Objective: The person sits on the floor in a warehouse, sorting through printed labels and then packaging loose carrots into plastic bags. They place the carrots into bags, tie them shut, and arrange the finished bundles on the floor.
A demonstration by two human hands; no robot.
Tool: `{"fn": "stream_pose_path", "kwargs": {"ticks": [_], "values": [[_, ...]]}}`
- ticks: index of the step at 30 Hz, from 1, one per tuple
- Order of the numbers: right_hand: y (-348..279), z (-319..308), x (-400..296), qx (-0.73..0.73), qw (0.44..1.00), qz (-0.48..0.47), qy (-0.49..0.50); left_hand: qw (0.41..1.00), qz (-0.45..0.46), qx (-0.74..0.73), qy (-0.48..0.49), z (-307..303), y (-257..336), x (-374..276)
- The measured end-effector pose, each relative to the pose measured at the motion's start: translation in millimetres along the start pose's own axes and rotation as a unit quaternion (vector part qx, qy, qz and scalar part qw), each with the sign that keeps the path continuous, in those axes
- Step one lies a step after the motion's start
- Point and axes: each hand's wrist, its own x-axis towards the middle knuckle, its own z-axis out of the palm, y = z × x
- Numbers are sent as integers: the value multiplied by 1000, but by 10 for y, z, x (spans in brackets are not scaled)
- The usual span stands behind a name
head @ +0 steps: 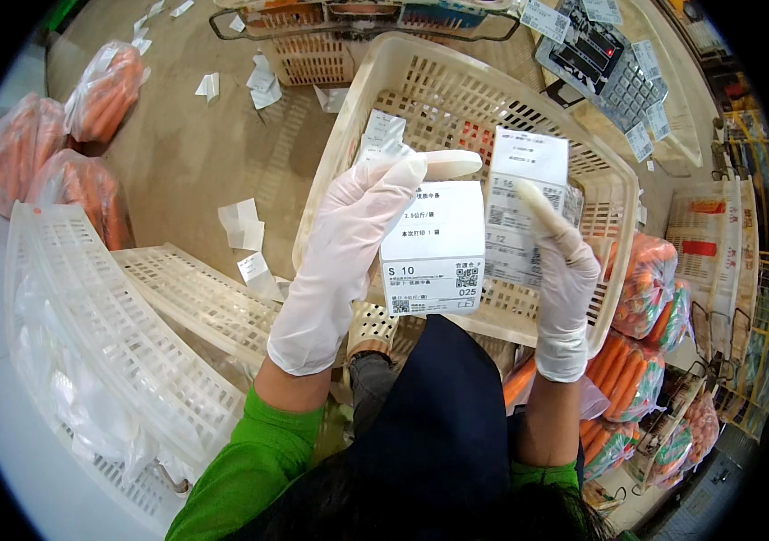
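Observation:
Both my hands wear thin white gloves. My left hand (364, 230) grips the near label strip (433, 220) at its upper left, with a fingertip stretched across above it. This paper strip bears print and square codes and hangs over the near part of a cream plastic crate (371, 67). Right of it, my right hand (563, 277) pinches a second, longer label strip (530, 162) along its right edge. Part of that strip is hidden by my fingers. Another printed paper slip (384, 125) shows beyond my left hand, over the crate.
Bagged carrots (113, 91) lie at the far left, with more carrot bags (628, 372) stacked at right. Perforated cream crates (134, 324) stand at lower left. A keypad device (601, 61) with stickers sits at upper right. Paper scraps (242, 223) litter the brown surface.

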Motion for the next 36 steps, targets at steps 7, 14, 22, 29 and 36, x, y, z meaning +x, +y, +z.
{"fn": "stream_pose_path", "kwargs": {"ticks": [7, 14, 22, 29, 36], "values": [[-177, 129, -107, -17, 998, -17, -58, 1000, 6, -24, 2, -15, -108, 49], [-375, 132, -249, 88, 995, 40, -7, 993, 83, 70, 40, 215, -123, 23], [-1058, -353, -469, 53, 992, -89, 70, 984, 119, 128, -24, 529, -136, -202], [-1818, -790, -1091, -215, 943, -207, 147, 979, 170, 64, -92, 1386, -261, -728], [-2232, -958, -2078, -265, 900, -219, 267, 960, 175, 45, -215, 1889, -488, -1314]]}}
